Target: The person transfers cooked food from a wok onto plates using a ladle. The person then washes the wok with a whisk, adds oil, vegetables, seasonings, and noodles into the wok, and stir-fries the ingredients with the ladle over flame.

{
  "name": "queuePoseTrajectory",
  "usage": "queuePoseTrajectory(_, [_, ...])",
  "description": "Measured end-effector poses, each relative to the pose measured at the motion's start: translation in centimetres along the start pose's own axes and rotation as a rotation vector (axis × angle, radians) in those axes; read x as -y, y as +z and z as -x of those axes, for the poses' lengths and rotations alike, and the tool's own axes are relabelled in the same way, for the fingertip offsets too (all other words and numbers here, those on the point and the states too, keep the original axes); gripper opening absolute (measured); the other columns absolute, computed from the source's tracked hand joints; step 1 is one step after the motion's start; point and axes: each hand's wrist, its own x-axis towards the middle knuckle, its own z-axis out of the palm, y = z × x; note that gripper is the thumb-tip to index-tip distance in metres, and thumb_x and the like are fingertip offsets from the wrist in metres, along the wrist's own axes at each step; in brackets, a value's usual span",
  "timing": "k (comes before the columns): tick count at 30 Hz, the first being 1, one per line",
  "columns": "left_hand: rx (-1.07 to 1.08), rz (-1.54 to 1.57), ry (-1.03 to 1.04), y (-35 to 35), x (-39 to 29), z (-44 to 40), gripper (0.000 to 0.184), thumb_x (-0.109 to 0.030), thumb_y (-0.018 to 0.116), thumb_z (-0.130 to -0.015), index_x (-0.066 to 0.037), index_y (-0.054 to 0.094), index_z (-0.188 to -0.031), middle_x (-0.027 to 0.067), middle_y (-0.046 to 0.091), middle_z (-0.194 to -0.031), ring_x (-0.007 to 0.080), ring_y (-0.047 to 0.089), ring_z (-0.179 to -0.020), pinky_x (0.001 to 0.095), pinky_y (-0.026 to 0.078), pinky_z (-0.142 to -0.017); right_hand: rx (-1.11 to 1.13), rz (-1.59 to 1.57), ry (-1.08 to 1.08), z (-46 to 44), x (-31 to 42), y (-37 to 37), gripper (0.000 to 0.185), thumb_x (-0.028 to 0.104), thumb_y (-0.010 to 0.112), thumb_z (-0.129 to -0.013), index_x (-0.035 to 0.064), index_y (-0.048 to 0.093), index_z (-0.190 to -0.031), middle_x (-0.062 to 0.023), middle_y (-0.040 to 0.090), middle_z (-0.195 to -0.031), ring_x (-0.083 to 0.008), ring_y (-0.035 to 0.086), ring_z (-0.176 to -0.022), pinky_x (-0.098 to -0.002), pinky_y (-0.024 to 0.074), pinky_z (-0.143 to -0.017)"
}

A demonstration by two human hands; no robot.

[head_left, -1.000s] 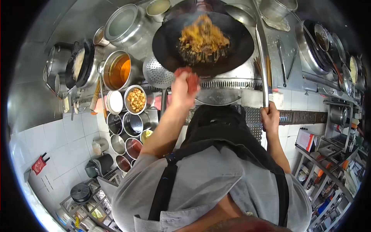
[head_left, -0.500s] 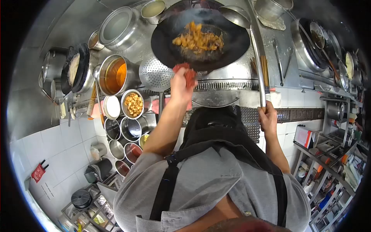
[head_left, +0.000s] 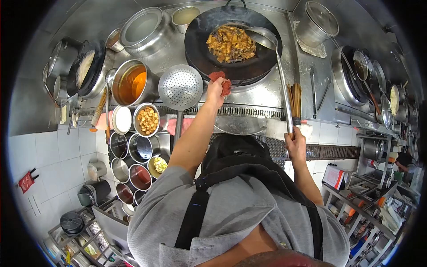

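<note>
Clock centred on the black wok (head_left: 198, 51), 12 toward top of view. Wok sits on the steel stove (head_left: 267, 95); loop handle (head_left: 235, 3) at 12. Chopped brown-orange food (head_left: 229, 44) piled near wok middle.

Left hand (head_left: 215, 91) at about 7, fingers closed on a red cloth (head_left: 226, 86) right at the near rim. Can't tell if a wok handle is under the cloth. Right hand (head_left: 296, 143) out at 5, well apart from wok, wrapped around the wooden end of a long-handled ladle (head_left: 283, 84). Ladle shaft crosses the rim at 3; its bowl (head_left: 263, 38) is inside the wok, toward 2, just beside the food, maybe touching, can't tell.

Around: perforated strainer (head_left: 181, 84) at 8, near the left forearm, handle pointing toward 6. Past it, between 8 and 9, steel pot (head_left: 152, 89) of orange liquid. Metal container (head_left: 160, 118) of browned cubes (head_left: 148, 121) at 8, farther out. Bamboo brush (head_left: 296, 102) at 4, just beside the ladle shaft. Pot with a lid (head_left: 311, 33) between 2 and 3. Big steel pot (head_left: 153, 42) between 9 and 10.
</note>
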Motion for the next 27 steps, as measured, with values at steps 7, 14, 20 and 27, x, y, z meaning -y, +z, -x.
queuePoseTrajectory(7, [-0.128,-0.008,0.097,-2.9,-0.2,5.7,0.036,-0.044,0.057,-0.092,-0.010,0.057,-0.104,0.0053,0.063,-0.077,0.0181,0.060,-0.060,0.0329,0.047,-0.050,0.324,-0.214,-0.065,-1.6,7.1,0.5,0.020,0.006,0.059,-0.088,-0.0038,0.054,-0.105,0.0006,0.047,-0.055,-0.0077,0.046,-0.044,-0.0241,0.0367,-0.040])
queuePoseTrajectory(14, [-0.566,-0.514,0.272,-11.8,8.8,18.2,0.030,-0.011,0.061,-0.078,-0.002,0.055,-0.106,0.0123,0.066,-0.071,0.0184,0.066,-0.060,0.0318,0.048,-0.043,1.169,-0.031,-0.251,1.2,18.9,6.0,0.033,-0.001,0.057,-0.088,-0.0060,0.052,-0.120,-0.0017,0.055,-0.067,-0.0072,0.050,-0.048,-0.0217,0.0384,-0.043])
queuePoseTrajectory(20, [-0.536,0.050,0.111,-13.6,12.5,30.7,0.034,-0.007,0.059,-0.077,-0.004,0.053,-0.110,0.0099,0.065,-0.074,0.0187,0.066,-0.057,0.0304,0.046,-0.036,1.634,0.184,-0.700,8.9,22.5,17.2,0.051,0.003,0.061,-0.084,-0.0002,0.049,-0.134,-0.0033,0.055,-0.064,-0.0080,0.050,-0.046,-0.0262,0.0392,-0.042])
queuePoseTrajectory(27, [-0.809,0.125,0.162,-15.9,19.8,34.1,0.041,-0.010,0.064,-0.076,-0.003,0.052,-0.115,0.0098,0.066,-0.086,0.0186,0.067,-0.068,0.0322,0.053,-0.055,1.575,0.458,-1.234,15.9,20.0,27.2,0.056,0.015,0.059,-0.080,-0.0009,0.048,-0.133,-0.0253,0.061,-0.086,-0.0366,0.060,-0.082,-0.0421,0.0473,-0.073])
